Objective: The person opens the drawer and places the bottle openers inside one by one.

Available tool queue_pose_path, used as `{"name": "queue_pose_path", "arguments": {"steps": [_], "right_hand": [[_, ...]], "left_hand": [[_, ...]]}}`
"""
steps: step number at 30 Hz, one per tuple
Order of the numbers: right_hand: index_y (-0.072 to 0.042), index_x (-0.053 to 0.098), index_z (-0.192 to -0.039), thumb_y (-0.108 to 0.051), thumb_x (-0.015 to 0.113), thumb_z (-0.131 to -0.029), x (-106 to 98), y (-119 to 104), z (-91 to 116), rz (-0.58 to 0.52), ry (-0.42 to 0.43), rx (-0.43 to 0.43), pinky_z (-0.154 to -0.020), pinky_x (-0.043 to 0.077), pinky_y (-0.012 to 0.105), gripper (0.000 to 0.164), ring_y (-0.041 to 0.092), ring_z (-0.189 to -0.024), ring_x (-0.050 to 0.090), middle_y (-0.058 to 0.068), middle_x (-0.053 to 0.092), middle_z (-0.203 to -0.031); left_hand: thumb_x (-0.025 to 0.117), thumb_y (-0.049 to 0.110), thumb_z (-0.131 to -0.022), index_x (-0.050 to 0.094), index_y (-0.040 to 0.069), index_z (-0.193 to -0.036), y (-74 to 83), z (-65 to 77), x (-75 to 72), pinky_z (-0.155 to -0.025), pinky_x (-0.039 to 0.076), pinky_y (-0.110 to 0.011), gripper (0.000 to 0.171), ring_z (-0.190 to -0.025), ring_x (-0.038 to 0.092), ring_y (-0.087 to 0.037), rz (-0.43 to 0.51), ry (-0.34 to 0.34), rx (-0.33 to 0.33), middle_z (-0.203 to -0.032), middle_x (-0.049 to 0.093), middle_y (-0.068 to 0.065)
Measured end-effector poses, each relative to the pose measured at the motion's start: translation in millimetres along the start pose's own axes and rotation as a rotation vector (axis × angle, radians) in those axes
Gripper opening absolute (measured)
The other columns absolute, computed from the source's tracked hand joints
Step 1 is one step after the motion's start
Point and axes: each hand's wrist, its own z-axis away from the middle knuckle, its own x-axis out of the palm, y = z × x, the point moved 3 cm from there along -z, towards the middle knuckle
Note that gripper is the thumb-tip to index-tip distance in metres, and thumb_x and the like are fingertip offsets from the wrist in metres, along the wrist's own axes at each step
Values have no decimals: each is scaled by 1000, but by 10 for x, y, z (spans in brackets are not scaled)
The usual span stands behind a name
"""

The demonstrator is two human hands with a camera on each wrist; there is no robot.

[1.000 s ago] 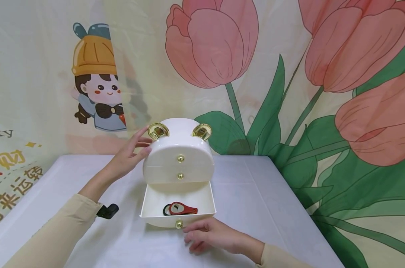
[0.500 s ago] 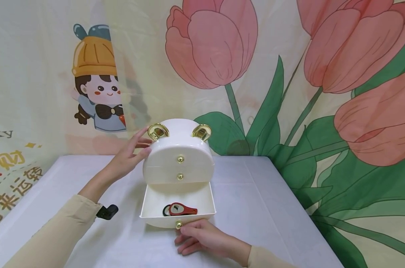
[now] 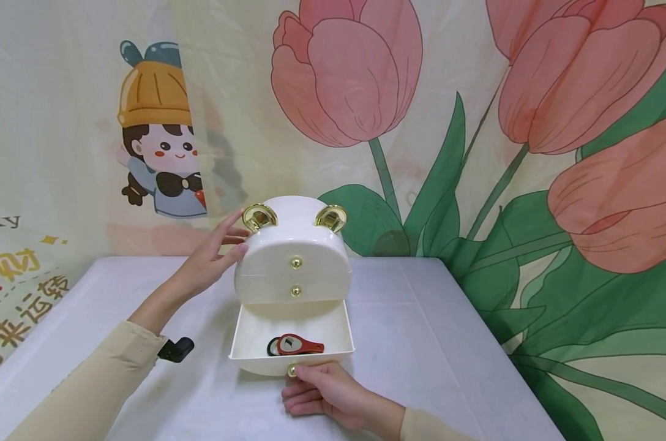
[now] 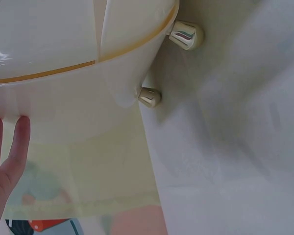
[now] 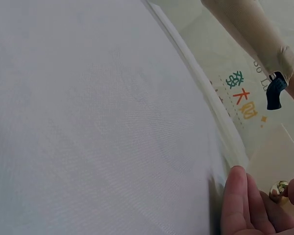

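A white storage box (image 3: 293,272) with rounded top and gold ears stands on the table, its bottom drawer (image 3: 256,327) pulled out. In the drawer lies a flat red item (image 3: 300,344) with a pale round face and a dark ring at its left end; its kind is unclear. My left hand (image 3: 212,257) rests with extended fingers against the box's left side. At the drawer front, my right hand (image 3: 333,392) pinches the gold knob (image 5: 278,191) between thumb and index finger, the other fingers below it.
A white cloth covers the table (image 3: 421,343). Behind it hangs a printed curtain (image 3: 245,153) with tulips and a cartoon figure. Two more gold knobs mark the upper front of the box. A black wrist device (image 3: 176,350) sticks out from the left sleeve.
My right hand has moved left along the drawer front, and its thumb and index finger have come onto the knob. The left hand, the box and the drawer look unmoved.
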Motion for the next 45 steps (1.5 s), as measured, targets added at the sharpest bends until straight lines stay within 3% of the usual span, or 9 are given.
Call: {"name": "queue_pose_path", "arguments": {"steps": [19,24,36,45], "right_hand": [[5,71,-121,-28,65,-104,-32,-117,-161,-51,66,4,-88,64,41,37,22,-91,79,17,79,-106],[2,71,-118,-27,66,-104,-87,-132,-206,-104,46,42,-95,61,45,32,26,-98,78,20,78,-110],[3,71,-122,-29,67,-103,-146,-173,-301,-171,26,118,-103,57,47,37,31,-113,75,24,74,-123],[1,72,-119,-28,65,-104,-188,-226,-408,-208,18,109,-107,55,47,33,33,-117,73,22,75,-122]], "left_hand": [[57,24,-111,13,36,-171,-24,-3,3,-103,48,-74,76,-139,49,-46,1,2,-1,-150,51,-22],[58,22,-111,13,33,-172,-7,7,0,-102,48,-74,77,-139,49,-47,5,4,8,-150,51,-22],[59,21,-110,13,34,-172,-21,8,2,-102,48,-74,77,-139,50,-46,10,3,5,-149,52,-22],[57,23,-111,13,35,-172,-43,-2,-5,-101,48,-74,76,-138,50,-46,0,4,14,-149,52,-24]]}}
